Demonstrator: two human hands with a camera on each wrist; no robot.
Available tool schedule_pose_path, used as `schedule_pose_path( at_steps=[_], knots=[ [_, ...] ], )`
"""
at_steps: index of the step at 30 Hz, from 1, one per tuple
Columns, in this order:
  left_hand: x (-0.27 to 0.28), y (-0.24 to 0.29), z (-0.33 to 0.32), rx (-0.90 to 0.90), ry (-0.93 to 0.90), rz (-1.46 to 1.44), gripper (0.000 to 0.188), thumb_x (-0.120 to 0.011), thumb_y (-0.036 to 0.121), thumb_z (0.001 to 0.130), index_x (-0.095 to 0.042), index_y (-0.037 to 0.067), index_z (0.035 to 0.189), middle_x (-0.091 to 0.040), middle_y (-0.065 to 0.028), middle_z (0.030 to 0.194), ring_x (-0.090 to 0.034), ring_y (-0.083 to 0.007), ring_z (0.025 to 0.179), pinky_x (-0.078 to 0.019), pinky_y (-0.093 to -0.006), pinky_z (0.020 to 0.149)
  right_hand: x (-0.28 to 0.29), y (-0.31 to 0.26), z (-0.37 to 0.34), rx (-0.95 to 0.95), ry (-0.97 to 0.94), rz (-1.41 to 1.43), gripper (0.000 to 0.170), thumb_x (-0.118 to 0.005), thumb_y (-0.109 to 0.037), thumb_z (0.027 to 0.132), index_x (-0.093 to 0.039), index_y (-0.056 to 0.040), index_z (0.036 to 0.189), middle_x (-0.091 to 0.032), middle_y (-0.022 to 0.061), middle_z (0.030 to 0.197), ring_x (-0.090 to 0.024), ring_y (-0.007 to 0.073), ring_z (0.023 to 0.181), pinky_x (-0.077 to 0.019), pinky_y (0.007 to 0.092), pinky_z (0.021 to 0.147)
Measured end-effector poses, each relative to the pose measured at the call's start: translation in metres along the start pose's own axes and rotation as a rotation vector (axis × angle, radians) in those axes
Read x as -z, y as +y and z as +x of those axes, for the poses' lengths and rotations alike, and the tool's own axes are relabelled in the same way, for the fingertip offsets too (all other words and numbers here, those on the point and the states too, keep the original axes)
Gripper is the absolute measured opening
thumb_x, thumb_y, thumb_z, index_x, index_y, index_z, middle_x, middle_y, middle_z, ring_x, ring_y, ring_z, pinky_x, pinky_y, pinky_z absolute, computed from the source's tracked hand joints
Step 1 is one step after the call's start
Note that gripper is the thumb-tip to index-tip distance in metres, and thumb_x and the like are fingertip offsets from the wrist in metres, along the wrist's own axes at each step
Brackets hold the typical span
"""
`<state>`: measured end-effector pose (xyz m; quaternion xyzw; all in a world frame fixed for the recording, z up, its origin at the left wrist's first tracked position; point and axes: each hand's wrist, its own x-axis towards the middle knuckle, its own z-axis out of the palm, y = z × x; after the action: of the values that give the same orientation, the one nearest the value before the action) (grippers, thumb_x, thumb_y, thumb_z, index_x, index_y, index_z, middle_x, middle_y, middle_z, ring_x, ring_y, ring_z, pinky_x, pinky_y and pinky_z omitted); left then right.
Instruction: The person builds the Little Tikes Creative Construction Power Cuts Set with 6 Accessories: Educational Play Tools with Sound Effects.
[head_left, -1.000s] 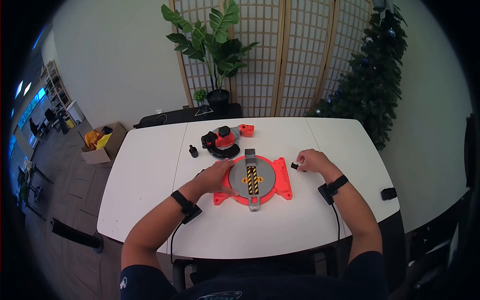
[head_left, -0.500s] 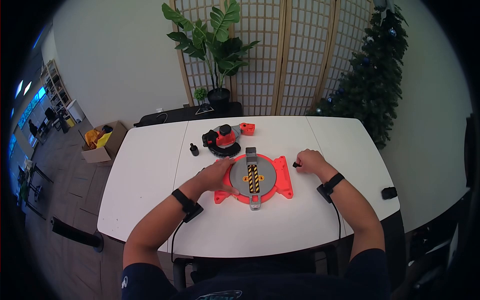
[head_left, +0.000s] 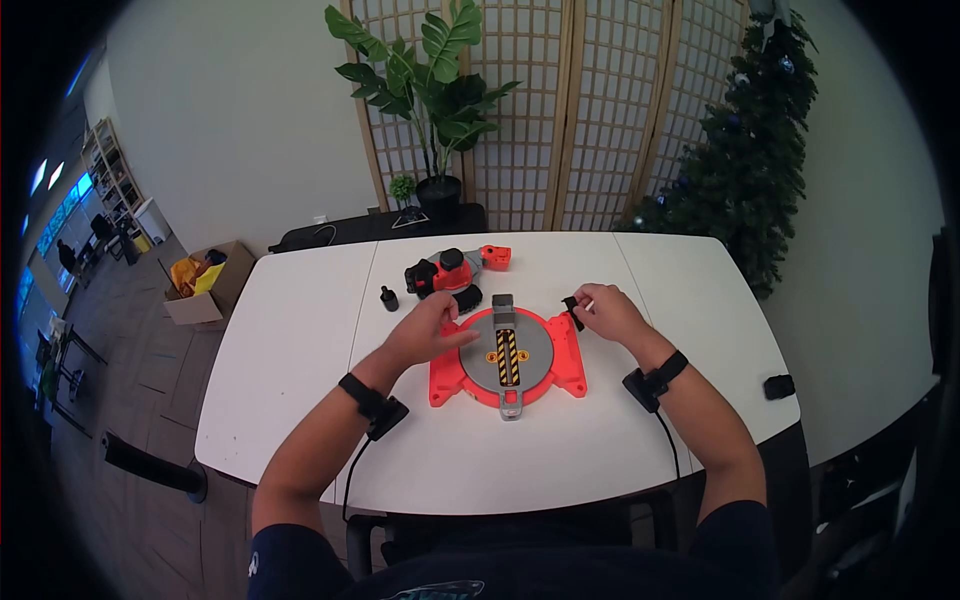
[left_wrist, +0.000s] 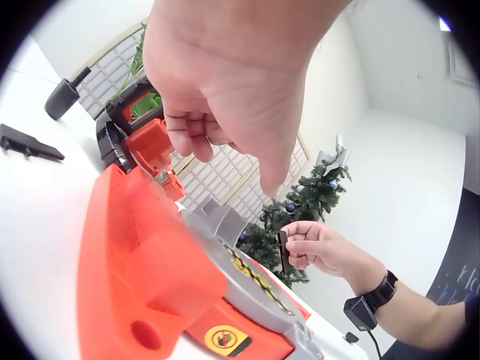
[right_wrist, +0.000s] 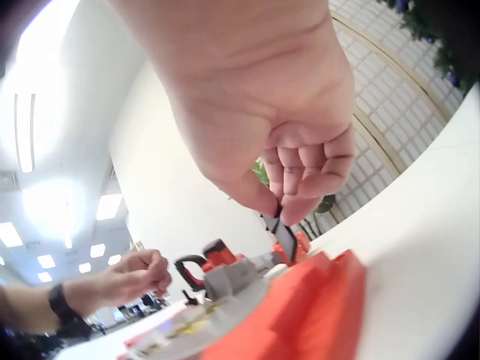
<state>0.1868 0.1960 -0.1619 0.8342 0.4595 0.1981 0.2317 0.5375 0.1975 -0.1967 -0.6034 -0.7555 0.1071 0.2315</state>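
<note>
Grey flooring with an open cardboard box (head_left: 230,288) lies to the left of a white table (head_left: 275,390). On the table's left side a small black knob-topped piece (head_left: 389,299) stands upright, and the left wrist view shows a slim black part (left_wrist: 31,144) lying flat near the base. The person's left hand (head_left: 423,333) hangs above the left side of the orange base (head_left: 447,378), its fingers loosely curled, its thumb extended toward the round grey plate (head_left: 480,370), holding nothing. Just beyond that hand sits the orange and black saw-like assembly (head_left: 450,275), a leafy potted plant (head_left: 440,100) rising behind it and a lattice screen (head_left: 600,110) farther right. The base lies flat between the two hands, with a yellow-and-black striped strip (head_left: 508,358) down the middle of its plate. At the base's far right corner, the right hand (head_left: 613,314) pinches a narrow black piece (head_left: 573,312) between thumb and fingertips; whether this piece touches the base, I cannot tell. A dark object (head_left: 778,387) rests near the table's right edge, well apart from the right hand, and a decorated tree (head_left: 750,160) stands behind.
</note>
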Motion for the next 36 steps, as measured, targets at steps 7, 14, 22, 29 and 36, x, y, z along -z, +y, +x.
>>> schedule_pose_path(
  at_steps=[7,14,22,29,36],
  knots=[
    [0.0,0.027,-0.014,-0.261,0.092,-0.159,0.029,-0.079,0.023,0.086,-0.058,0.007,0.099,-0.06,-0.0005,0.088,-0.053,-0.0105,0.073,-0.0447,-0.0258,0.064,0.014,-0.082,-0.021,-0.013,-0.185,0.838,0.026,-0.063,-0.005,0.094,-0.057,-0.0062,0.119,-0.068,0.0052,0.09,-0.066,0.008,0.072,-0.049,0.0207,0.056],
    [-0.008,0.072,-0.014,-0.124,0.035,-0.311,0.033,-0.078,0.023,0.087,-0.059,0.004,0.106,-0.069,-0.0033,0.096,-0.065,-0.0099,0.084,-0.0514,-0.0245,0.068,0.004,-0.106,-0.023,0.004,-0.137,1.062,0.023,-0.065,-0.007,0.094,-0.058,-0.003,0.115,-0.067,0.0058,0.097,-0.07,0.0106,0.078,-0.0551,0.022,0.062],
    [-0.019,0.06,-0.004,-0.027,0.036,-0.635,0.022,-0.066,0.012,0.096,-0.057,0.0,0.113,-0.067,-0.0035,0.098,-0.067,-0.0085,0.085,-0.0568,-0.0252,0.072,0.0,-0.106,-0.03,0.203,0.035,0.892,0.033,-0.065,-0.006,0.092,-0.06,-0.0035,0.124,-0.066,0.0058,0.102,-0.068,0.013,0.094,-0.057,0.0262,0.071],
    [-0.007,0.052,-0.004,0.15,-0.179,-0.889,0.028,-0.059,0.023,0.101,-0.06,0.003,0.121,-0.067,-0.002,0.102,-0.064,-0.0063,0.085,-0.0551,-0.0231,0.069,0.02,-0.12,-0.042,0.285,0.163,0.22,0.02,-0.072,-0.014,0.088,-0.07,-0.0069,0.106,-0.067,0.008,0.106,-0.068,0.0209,0.085,-0.0551,0.0294,0.073],
    [-0.008,0.054,-0.005,0.117,-0.072,-0.775,0.027,-0.061,0.027,0.1,-0.065,0.006,0.116,-0.07,-0.0014,0.1,-0.062,-0.0044,0.079,-0.053,-0.0212,0.066,0.011,-0.112,-0.035,0.232,0.054,0.433,0.02,-0.071,-0.015,0.09,-0.07,-0.0005,0.104,-0.073,0.0112,0.088,-0.07,0.0202,0.077,-0.0555,0.0312,0.072]
  ],
)
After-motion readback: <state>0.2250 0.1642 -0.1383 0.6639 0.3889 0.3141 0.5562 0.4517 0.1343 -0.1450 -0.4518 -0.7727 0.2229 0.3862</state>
